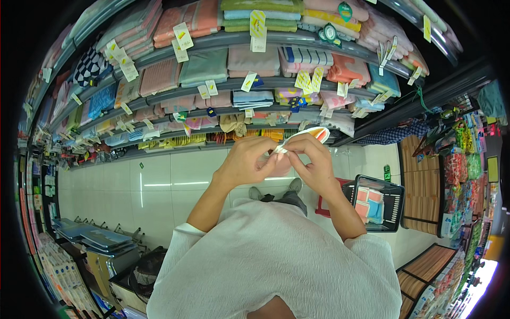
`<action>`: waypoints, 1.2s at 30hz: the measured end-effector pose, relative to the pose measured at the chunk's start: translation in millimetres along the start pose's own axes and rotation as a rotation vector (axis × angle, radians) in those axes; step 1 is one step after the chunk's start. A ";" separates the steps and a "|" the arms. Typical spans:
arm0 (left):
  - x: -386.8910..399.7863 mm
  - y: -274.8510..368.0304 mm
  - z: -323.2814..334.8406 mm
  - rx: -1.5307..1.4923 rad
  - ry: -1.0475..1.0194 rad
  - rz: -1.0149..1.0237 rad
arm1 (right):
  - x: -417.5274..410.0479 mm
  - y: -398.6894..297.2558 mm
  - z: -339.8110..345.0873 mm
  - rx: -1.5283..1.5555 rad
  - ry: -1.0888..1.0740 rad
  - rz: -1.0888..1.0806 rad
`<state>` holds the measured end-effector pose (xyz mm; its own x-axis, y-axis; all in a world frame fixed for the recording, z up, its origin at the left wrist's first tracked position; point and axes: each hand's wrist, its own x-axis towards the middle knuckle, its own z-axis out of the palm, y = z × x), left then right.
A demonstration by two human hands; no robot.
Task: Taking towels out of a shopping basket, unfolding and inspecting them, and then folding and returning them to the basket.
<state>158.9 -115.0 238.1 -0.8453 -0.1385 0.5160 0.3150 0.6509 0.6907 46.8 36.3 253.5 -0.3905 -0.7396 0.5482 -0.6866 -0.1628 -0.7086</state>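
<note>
In front of my chest, my left hand and my right hand meet at a small cloth with a white edge and an orange patch. Thumbs and fingers of both hands pinch its white part between them. One end of the cloth sticks up past my right knuckles, and a pinkish part hangs below the fingertips. What exactly the fingertips grip is too small to make out. To the right of my right forearm stands a black plastic shopping basket, holding several folded pink, white and blue cloths.
Shelves stacked with folded towels and hung with price tags curve across the front. A red stand or stool is beside the basket. Wooden display units stand at right, folding tables or boards at left. Tiled floor lies below.
</note>
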 end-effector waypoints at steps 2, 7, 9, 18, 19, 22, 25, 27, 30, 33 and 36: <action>-0.4 -1.2 1.6 0.034 0.006 0.026 | 0.1 0.1 0.3 -0.015 0.004 -0.030; -3.1 -3.8 10.0 -0.214 0.179 -0.200 | 3.5 -0.3 -0.9 -0.130 0.061 -0.107; -4.2 -6.2 9.7 -0.246 0.208 -0.274 | -1.8 0.8 -5.6 -0.127 0.039 -0.100; -1.0 11.2 3.7 -0.065 0.052 -0.222 | 4.1 -5.0 2.6 0.001 -0.016 0.050; -1.8 11.4 3.6 -0.048 0.064 -0.199 | 4.0 -5.5 3.2 0.001 -0.002 0.009; -3.2 11.7 1.1 -0.028 -0.002 -0.231 | 5.0 -8.0 3.0 -0.009 -0.019 0.009; -2.2 15.6 0.4 -0.022 -0.032 -0.220 | 2.9 -9.4 4.1 0.014 0.002 0.071; -2.8 15.7 0.2 -0.038 -0.022 -0.195 | 0.7 -9.4 6.9 0.010 0.030 0.052; -4.7 17.2 1.3 -0.104 0.010 -0.170 | 0.7 -10.9 9.7 0.000 0.071 0.041; -3.7 19.0 -1.3 -0.116 -0.020 -0.180 | -1.7 -6.9 14.2 -0.007 0.095 0.054; -4.9 6.4 -3.3 -0.148 -0.082 -0.182 | -2.2 -8.6 10.2 0.004 0.041 0.123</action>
<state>166.5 -112.6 241.7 -0.9242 -0.1789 0.3374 0.2087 0.5032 0.8386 59.7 32.7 253.9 -0.4965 -0.7266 0.4749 -0.6293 -0.0756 -0.7735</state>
